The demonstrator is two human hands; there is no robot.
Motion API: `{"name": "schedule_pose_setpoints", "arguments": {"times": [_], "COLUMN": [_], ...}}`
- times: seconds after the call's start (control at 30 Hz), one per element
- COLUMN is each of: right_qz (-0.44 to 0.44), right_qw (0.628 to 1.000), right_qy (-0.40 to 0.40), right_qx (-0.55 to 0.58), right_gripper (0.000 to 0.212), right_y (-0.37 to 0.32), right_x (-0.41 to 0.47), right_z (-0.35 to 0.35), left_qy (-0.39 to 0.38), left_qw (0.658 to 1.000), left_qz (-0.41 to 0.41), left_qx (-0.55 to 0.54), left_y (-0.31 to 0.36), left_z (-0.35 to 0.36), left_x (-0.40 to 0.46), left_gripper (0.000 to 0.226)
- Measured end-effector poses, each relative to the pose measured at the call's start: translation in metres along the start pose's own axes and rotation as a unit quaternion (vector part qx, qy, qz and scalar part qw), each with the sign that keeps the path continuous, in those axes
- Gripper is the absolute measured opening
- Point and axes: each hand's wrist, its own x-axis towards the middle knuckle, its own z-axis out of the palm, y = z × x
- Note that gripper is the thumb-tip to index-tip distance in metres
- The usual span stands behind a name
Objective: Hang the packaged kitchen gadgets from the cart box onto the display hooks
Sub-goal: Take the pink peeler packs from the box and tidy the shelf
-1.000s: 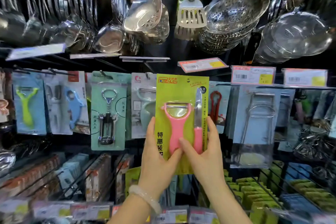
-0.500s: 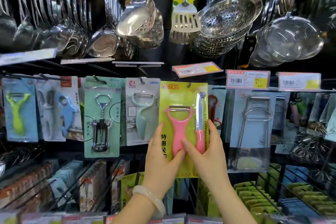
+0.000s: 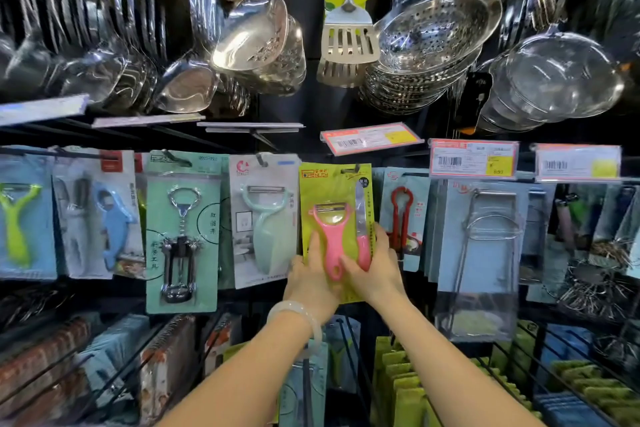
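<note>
Both hands' grip (image 3: 313,274) (image 3: 375,267) has pushed the green peeler pack (image 3: 334,184) farther onto its hook (image 3: 349,170)

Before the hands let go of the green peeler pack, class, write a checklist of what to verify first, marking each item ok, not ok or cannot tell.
1. Hook passes through the hole at the top of the green peeler pack: ok.
2. Pack pushed fully back on the hook: cannot tell.
3. Left hand and right hand both hold the lower part of the pack: ok.
4. Pack faces front, pink peeler visible: ok.
5. Pack hangs between the mint peeler pack and the red opener pack: ok.
</note>
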Motion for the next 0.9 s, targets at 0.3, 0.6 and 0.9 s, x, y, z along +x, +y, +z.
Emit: {"name": "schedule_pose_setpoints", "arguments": {"times": [0.3,0.6,0.9], "right_qz": [-0.006,-0.189,-0.088], "right_qw": [0.985,0.895,0.903], "right_qy": [-0.041,0.012,0.025], "right_qx": [-0.168,-0.404,-0.419], "right_gripper": [0.090,0.078,0.076], "right_y": [0.010,0.034,0.121], "right_x": [0.005,-0.090,-0.238], "right_z": [0.004,-0.003,0.003], "left_qy": [-0.082,-0.053,-0.154], "left_qw": [0.988,0.931,0.915], "left_qz": [-0.056,0.121,0.211], "left_qx": [0.120,0.340,0.306], "left_y": [0.000,-0.012,-0.052], "left_z": [0.002,0.013,0.061], "left_x": [0.015,-0.076,-0.199], "left_gripper": [0.085,0.072,0.083]}}
